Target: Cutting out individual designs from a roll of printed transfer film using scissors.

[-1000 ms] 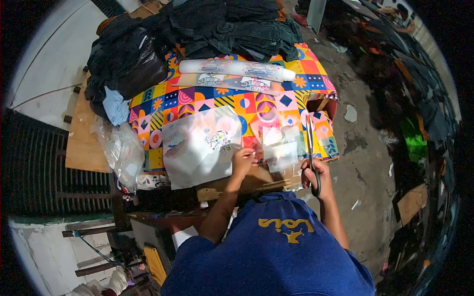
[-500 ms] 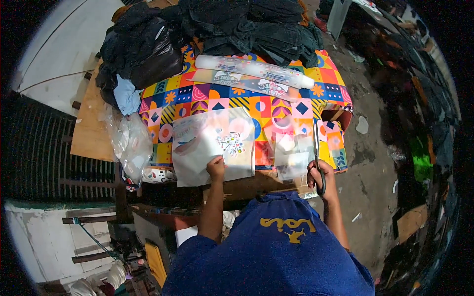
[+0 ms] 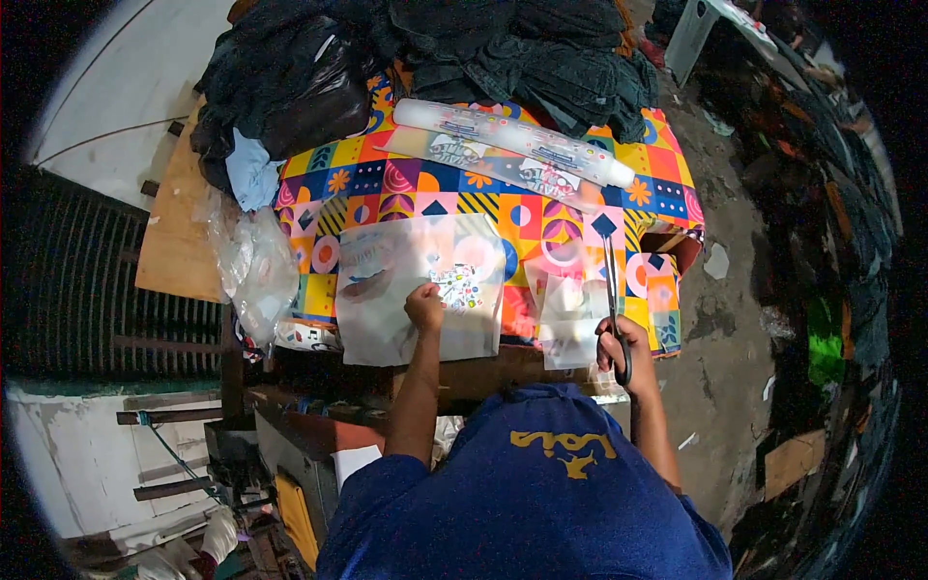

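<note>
My right hand (image 3: 624, 345) grips a pair of scissors (image 3: 611, 280) with dark handles, its long blades pointing away from me and close together. Over a large translucent whitish sheet (image 3: 382, 319), my left hand (image 3: 424, 307) is closed, fingers pinched. Whatever it may hold is too small to make out. Beside its fingertips on the sheet shows a white cluster of small coloured shapes (image 3: 458, 288); I cannot tell whether these are loose pieces or print. Smaller see-through sheets (image 3: 568, 324) lie near the table's front edge, left of the scissors.
A colourful patterned cloth (image 3: 425, 179) covers the table. Across its far part lies a roll of printed clear film (image 3: 512, 140), partly unrolled. Dark garments (image 3: 541, 72) are heaped behind. Crumpled clear plastic (image 3: 263, 280) hangs at the left; concrete floor (image 3: 715, 387) shows at the right.
The whole view has shifted slightly. My left hand has moved a little away from me on the sheet, still closed. The scissors lean slightly more to the left.
</note>
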